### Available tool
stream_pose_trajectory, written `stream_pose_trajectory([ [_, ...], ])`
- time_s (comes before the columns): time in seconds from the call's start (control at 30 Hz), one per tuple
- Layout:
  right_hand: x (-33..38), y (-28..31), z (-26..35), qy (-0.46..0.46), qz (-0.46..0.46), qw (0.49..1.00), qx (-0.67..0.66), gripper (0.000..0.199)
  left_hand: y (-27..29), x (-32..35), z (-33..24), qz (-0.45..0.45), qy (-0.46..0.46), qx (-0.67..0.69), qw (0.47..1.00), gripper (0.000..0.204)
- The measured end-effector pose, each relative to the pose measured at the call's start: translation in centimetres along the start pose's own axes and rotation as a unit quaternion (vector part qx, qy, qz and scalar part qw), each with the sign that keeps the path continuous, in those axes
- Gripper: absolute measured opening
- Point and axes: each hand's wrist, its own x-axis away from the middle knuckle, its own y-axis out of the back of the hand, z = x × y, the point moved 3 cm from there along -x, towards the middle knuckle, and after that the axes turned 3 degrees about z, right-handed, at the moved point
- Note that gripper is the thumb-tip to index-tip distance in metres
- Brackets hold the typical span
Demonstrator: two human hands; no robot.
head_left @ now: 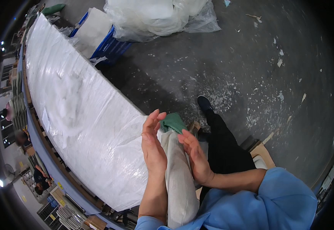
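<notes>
A long, pale grey fabric bolster [179,184] runs from my body toward the corner of a table covered in clear plastic [105,157]. At its far end sits a bunched piece of green cloth [173,122]. My left hand [154,151] is upright along the bolster's left side, fingers extended and slightly curved. Along the right side, my right hand [197,159] has its fingers stretched toward the green cloth. Neither hand wraps around the bolster; whether the palms touch it I cannot tell. Loose white fluff [68,99] lies on the table's plastic.
A blue crate [115,48] holding pale sheets stands beyond the table, beside a large clear bag of white material [155,17]. Scraps and white flecks litter the grey floor [236,88]. A wooden-edged piece [264,153] is at my right. Another person [40,178] is at far left.
</notes>
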Motion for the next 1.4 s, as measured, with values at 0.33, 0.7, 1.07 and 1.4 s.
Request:
stream_pose_trajectory([
  [0.33,-1.1,-2.4,0.7,0.043,0.007,0.999,0.033,0.108,-0.1,3.3,2.0,-0.007,0.031,-0.023,0.999,0.088],
  [0.7,-2.7,-2.5,0.7,0.066,0.046,0.996,0.04,0.117,1.8,2.2,2.1,-0.033,-0.003,-0.043,0.999,0.088],
  [1.07,-2.8,-5.4,2.1,0.122,0.09,0.982,0.113,0.109,1.5,2.9,-2.0,-0.063,-0.028,-0.05,0.996,0.095],
  [1.4,0.1,-3.1,0.6,0.119,0.107,0.98,0.121,0.113,5.0,1.0,-2.3,-0.012,-0.019,0.06,0.998,0.1],
])
